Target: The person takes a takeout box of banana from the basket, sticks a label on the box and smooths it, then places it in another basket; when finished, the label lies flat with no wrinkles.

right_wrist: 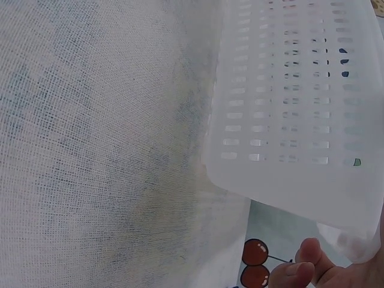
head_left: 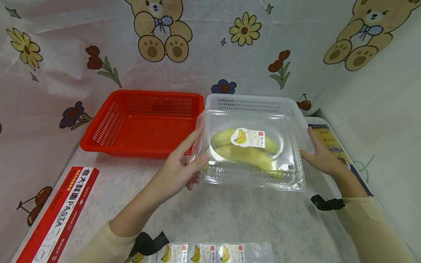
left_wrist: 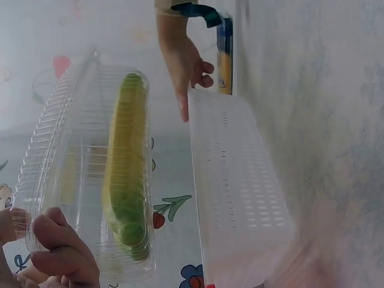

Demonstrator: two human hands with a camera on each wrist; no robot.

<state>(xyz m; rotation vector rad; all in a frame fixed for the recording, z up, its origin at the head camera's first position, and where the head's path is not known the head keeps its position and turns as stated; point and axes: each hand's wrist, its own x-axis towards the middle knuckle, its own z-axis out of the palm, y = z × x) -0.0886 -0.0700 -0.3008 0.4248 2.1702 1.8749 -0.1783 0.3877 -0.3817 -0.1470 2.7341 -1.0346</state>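
Observation:
In the head view my left hand (head_left: 179,168) grips the left side of a clear plastic clamshell box (head_left: 250,179), thumb on top and fingers underneath. Inside lie yellow-green bananas (head_left: 243,155), and a white banana sticker (head_left: 248,138) is on the lid. The box is raised in front of a white plastic basket (head_left: 250,98), covering much of it. My right hand (head_left: 322,155) holds the basket's right rim, with the thumb on the inner side. In the left wrist view the bananas (left_wrist: 126,174) show through the box's side, apart from the white basket (left_wrist: 240,180).
A red slotted basket (head_left: 131,151) stands left of the white one. A red-and-white pasta box (head_left: 62,212) lies at the table's left edge. Banana stickers (head_left: 200,254) on a strip lie at the near edge. A blue-and-yellow package (head_left: 329,142) is at the right.

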